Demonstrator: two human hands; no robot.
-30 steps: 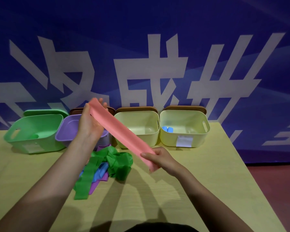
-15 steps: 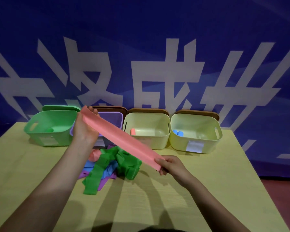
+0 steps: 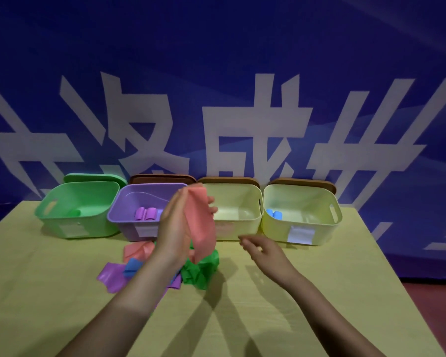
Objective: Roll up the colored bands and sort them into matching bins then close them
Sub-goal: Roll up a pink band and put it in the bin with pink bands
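The main risk is that the soft pink elastic band [image 3: 201,222] slips away. It is held only at its top end by the left hand [image 3: 177,228], whose fingers [image 3: 211,206] fold around that end, and the rest hangs free. The right hand [image 3: 262,249] holds nothing, its fingers loosely spread above the yellow tabletop [image 3: 307,292], just right of the strip. If it does not catch the dangling end squarely, the strip will likely twist and roll up crooked. The tail also hangs onto the heap of loose green, purple, blue and pink bands [image 3: 165,264], so it could snag one and drag it along.

The pink band itself is a flat, limp ribbon, raised in front of the purple plastic bin [image 3: 129,222] and the middle pale yellow bin [image 3: 242,228]. That yellow bin appears to be its goal, though no roll can be made out inside it. The purple bin holds purple rolls [image 3: 146,213], the right-hand pale yellow bin [image 3: 327,230] blue rolls [image 3: 274,213], and the green plastic bin [image 3: 62,222] stands at far left. All four bins are open, with their lids [image 3: 227,180] propped behind.
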